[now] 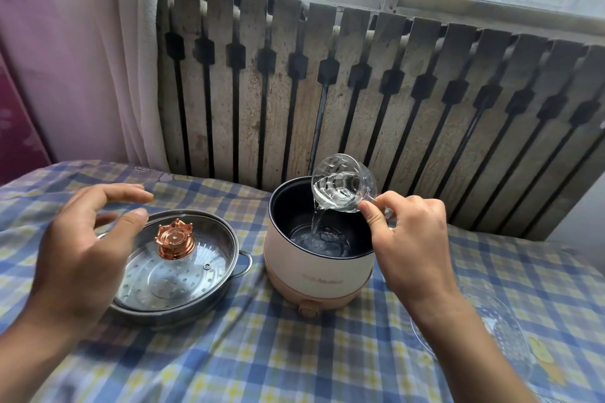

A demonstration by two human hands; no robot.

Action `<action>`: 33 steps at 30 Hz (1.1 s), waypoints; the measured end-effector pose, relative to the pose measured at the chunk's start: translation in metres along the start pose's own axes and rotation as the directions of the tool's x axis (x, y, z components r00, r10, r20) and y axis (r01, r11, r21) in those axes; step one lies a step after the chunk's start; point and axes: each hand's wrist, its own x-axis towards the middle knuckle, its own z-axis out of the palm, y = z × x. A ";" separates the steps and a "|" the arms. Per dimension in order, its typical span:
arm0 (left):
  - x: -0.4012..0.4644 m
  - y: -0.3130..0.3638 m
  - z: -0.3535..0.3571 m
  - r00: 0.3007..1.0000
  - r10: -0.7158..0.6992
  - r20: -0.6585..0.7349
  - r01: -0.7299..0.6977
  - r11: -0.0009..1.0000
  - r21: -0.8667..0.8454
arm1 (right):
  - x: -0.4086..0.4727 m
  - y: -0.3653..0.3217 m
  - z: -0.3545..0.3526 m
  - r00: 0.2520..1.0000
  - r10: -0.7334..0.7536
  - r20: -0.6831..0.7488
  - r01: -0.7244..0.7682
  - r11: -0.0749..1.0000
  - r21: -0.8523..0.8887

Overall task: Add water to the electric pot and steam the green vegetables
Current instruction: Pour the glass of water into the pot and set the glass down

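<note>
A pale pink electric pot point(314, 268) with a dark inner bowl stands open in the middle of the table. My right hand point(409, 239) grips the handle of a clear glass cup point(340, 183), tipped over the pot's right rim. Water streams from the cup into the pot, where a shallow pool lies at the bottom. To the left sits a metal steamer tray point(170, 307) with a glass lid and a copper crown knob point(176, 237) on it. My left hand point(85, 252) hovers open above the steamer's left side. No green vegetables are visible.
The table carries a blue and yellow checked cloth point(262, 353). A clear plastic plate point(501, 327) lies at the right under my right forearm. A worn slatted radiator cover point(360, 91) rises right behind the pot, below a window. A curtain point(108, 52) hangs at the back left.
</note>
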 end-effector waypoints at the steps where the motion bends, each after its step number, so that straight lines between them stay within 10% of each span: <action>1: 0.000 -0.001 0.000 1.000 0.000 0.000 0.000 1.000 0.001 | 0.000 0.000 0.000 1.000 -0.003 -0.003 0.003 1.000 -0.001; 33: 0.004 -0.018 0.000 0.999 -0.022 0.030 0.022 1.000 0.005 | 0.002 0.006 -0.003 0.998 0.056 -0.020 -0.054 0.995 0.084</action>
